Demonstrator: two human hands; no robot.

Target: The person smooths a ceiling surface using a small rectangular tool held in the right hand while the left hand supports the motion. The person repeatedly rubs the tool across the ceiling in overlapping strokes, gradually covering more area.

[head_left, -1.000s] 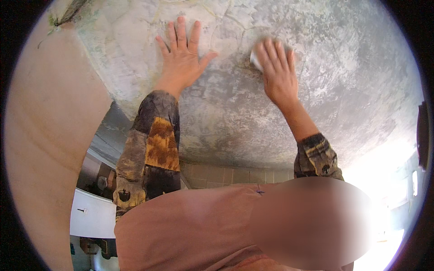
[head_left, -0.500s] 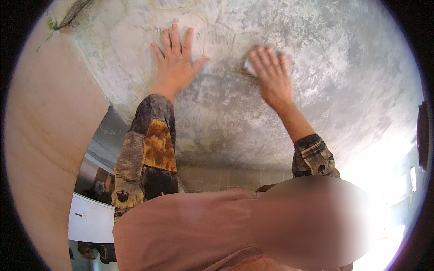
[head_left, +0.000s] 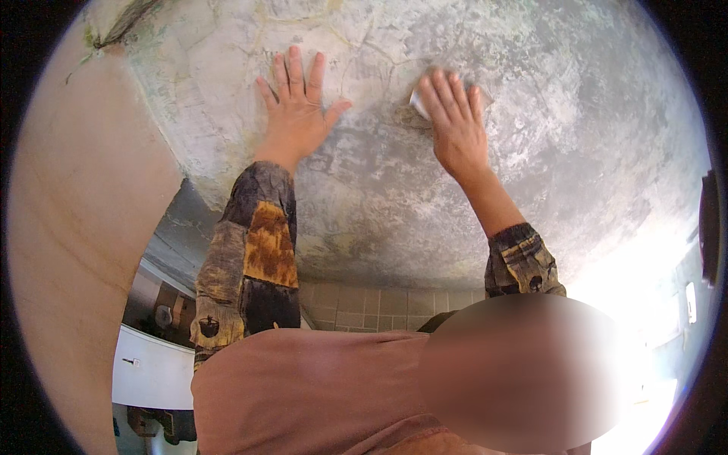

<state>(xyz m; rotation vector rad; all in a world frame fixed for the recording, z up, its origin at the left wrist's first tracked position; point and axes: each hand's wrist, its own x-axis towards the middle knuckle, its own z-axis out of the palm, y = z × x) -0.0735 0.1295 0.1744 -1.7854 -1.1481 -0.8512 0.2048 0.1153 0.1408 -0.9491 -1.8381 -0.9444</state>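
My left hand lies flat on a patchy grey-white plastered wall, its fingers spread and nothing in it. To the right of it, my right hand presses a thin whitish sheet, which looks like sandpaper, against the wall. The fingers lie close together over the sheet. Only its pale edges show on both sides of the hand, so most of it is hidden. Fine cracks run through the plaster above and between my hands.
A smooth beige surface borders the wall on the left. Low down are beige tiles. At the lower left stands a white cabinet. Bright light comes from the lower right, where a dark object sits at the rim.
My right hand has shifted slightly up the wall with the sheet, and more of the sheet's edge shows. My left hand stays pressed to nearly the same spot.
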